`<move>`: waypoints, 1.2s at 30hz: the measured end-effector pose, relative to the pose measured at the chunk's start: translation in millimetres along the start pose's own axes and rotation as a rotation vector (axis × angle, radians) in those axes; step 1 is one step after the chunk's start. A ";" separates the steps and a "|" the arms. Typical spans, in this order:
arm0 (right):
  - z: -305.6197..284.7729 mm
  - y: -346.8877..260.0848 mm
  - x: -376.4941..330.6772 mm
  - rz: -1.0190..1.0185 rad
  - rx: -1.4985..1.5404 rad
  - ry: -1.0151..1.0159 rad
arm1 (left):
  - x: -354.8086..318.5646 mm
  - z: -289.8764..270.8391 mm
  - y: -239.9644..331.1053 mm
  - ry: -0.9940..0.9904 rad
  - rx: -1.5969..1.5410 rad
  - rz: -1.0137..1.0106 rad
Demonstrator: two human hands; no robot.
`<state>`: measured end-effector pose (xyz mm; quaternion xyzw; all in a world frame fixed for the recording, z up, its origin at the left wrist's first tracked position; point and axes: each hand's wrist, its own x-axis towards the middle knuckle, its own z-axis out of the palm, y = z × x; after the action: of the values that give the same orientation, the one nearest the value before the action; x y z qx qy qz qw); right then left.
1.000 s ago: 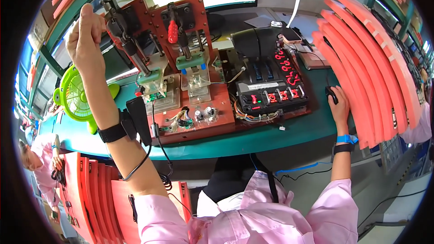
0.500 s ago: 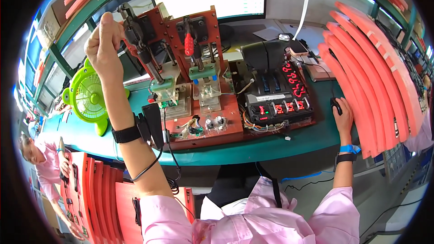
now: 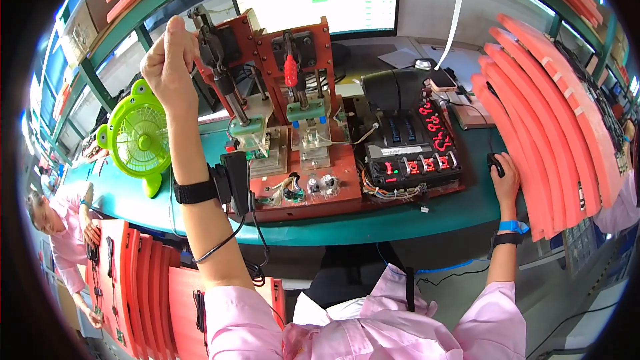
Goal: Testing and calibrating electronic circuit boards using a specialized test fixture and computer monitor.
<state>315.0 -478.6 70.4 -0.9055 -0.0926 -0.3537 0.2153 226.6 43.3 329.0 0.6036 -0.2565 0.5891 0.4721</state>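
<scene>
My left hand [image 3: 172,63] is closed in a fist, thumb up, at the top of the left toggle clamp [image 3: 215,50]. The clamp's handle is hidden inside my fingers. Below, its plunger reaches down to a greenish pressing block over a small green circuit board [image 3: 265,147] in the fixture. Beside it stands a second toggle clamp with a red-gripped handle [image 3: 291,72], untouched. My right hand [image 3: 508,177] rests curved over a black computer mouse [image 3: 495,165] on the green mat, at the right.
A lit monitor [image 3: 320,0] stands behind the red fixture base [image 3: 320,203]. Right of it sits a black tester box [image 3: 413,160] with red digits. Stacked pink foam trays [image 3: 533,127] flank my right hand. A green fan [image 3: 140,137] stands left. A co-worker [image 3: 57,217] handles cables beside more trays.
The whole view has shifted slightly, so the bench appears a little lower and further right. My left hand stays at the clamp and my right on the mouse. The co-worker's lower hand has moved.
</scene>
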 end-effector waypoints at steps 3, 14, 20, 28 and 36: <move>-0.8 -0.1 -1.4 -0.009 0.005 0.001 | 0.0 1.5 1.0 0.014 -0.016 -0.004; -0.7 -4.9 -2.5 0.017 -0.046 0.015 | -0.2 2.6 1.8 0.035 0.038 0.006; -1.2 -7.6 0.2 0.041 -0.025 0.015 | -2.7 -0.6 3.6 0.001 0.073 -0.003; -2.1 -2.3 -1.5 0.056 -0.033 0.004 | -3.5 1.4 7.7 -0.033 0.136 0.008; -0.5 -4.5 -1.1 0.059 -0.069 -0.002 | -3.3 4.6 2.8 -0.009 0.066 0.017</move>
<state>312.5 -474.9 71.5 -0.9151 -0.0540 -0.3492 0.1943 225.7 37.4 327.3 0.6194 -0.2441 0.5984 0.4458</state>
